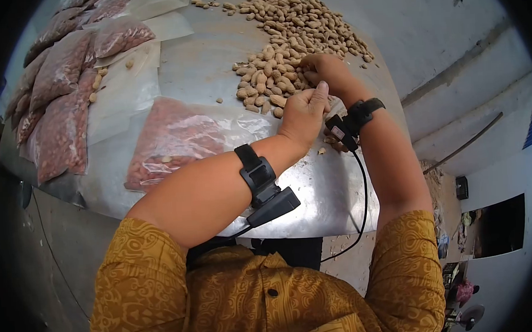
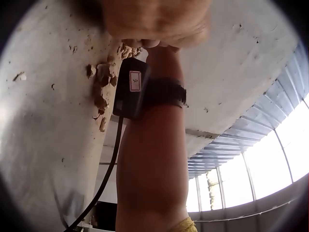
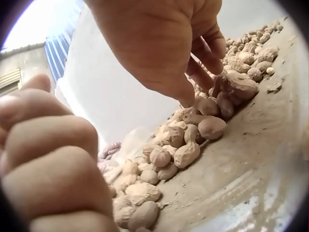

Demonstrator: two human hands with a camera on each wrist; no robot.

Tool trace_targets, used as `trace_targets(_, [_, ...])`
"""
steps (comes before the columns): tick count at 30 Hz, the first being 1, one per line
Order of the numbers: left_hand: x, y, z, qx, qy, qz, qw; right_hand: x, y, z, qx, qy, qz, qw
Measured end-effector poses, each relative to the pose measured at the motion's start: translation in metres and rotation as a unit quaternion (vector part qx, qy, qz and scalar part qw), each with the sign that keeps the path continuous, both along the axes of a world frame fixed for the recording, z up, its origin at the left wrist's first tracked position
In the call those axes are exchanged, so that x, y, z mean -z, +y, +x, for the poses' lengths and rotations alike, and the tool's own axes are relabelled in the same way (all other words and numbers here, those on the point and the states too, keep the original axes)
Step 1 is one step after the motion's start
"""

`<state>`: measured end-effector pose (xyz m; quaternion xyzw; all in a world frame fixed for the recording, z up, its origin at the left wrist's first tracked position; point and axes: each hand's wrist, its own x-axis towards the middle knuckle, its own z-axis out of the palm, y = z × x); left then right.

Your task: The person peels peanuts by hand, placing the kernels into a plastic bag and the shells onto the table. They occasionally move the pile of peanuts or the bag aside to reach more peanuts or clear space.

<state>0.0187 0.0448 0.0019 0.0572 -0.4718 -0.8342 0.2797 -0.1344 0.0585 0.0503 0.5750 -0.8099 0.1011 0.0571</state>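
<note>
My left hand (image 1: 302, 119) is beside the near edge of a heap of unshelled peanuts (image 1: 298, 29), its fingers curled in and its thumb raised. In the right wrist view the same hand (image 3: 58, 164) shows as a row of bent knuckles; its palm is hidden. Just beyond it, my right hand (image 1: 331, 75) reaches down to the heap's right side. The right wrist view has its bent fingers (image 3: 210, 53) and thumb apart, the tips right at the peanuts (image 3: 207, 126). Broken peanut shells (image 2: 101, 84) lie below the hands.
A clear bag of reddish shelled peanuts (image 1: 171, 138) lies flat on the metal table (image 1: 211, 45), left of the heap. Several more filled bags (image 1: 62, 68) are piled at the far left, next to plastic sheets (image 1: 126, 83). A wall (image 1: 427, 31) stands along the right side.
</note>
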Motion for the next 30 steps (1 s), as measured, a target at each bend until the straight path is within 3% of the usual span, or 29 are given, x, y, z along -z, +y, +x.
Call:
trace_targets(3, [0.0, -0.002, -0.001, 0.0, -0.004, 0.018, 1.0, -0.003, 0.005, 0.003, 0.017, -0.039, -0.011, 0.999])
trace_targets(7, [-0.002, -0.003, -0.003, -0.001, -0.015, 0.083, 0.996, -0.018, 0.034, 0.014, 0.012, -0.197, -0.18, 0.964])
trace_targets(10, [-0.007, -0.001, 0.0, 0.01, -0.005, 0.132, 0.991, -0.016, 0.063, 0.025, -0.025, -0.493, -0.305, 0.814])
trace_targets(14, [-0.007, 0.0, 0.0, 0.051, -0.002, 0.12, 0.991, -0.004, 0.09, 0.059, -0.051, -0.551, -0.415, 0.722])
trace_targets(15, [-0.006, -0.001, 0.001, 0.071, 0.007, 0.109, 0.991, 0.0, 0.093, 0.064, -0.055, -0.539, -0.435, 0.719])
trace_targets(18, [-0.009, 0.003, 0.002, 0.077, 0.001, 0.082, 0.994, 0.01, 0.098, 0.072, -0.028, -0.424, -0.432, 0.795])
trace_targets(22, [-0.013, 0.001, 0.005, 0.083, -0.01, 0.065, 0.994, 0.019, 0.102, 0.07, -0.052, -0.331, -0.407, 0.85])
trace_targets(25, [-0.011, 0.0, 0.003, 0.072, -0.006, 0.039, 0.997, 0.019, 0.103, 0.071, -0.052, -0.491, -0.427, 0.758])
trace_targets(28, [-0.01, -0.003, 0.004, 0.094, 0.019, 0.03, 0.995, 0.026, 0.101, 0.067, -0.07, -0.523, -0.445, 0.724])
trace_targets(30, [-0.012, -0.006, 0.005, 0.101, 0.013, -0.002, 0.995, 0.026, 0.102, 0.07, -0.057, -0.512, -0.438, 0.737])
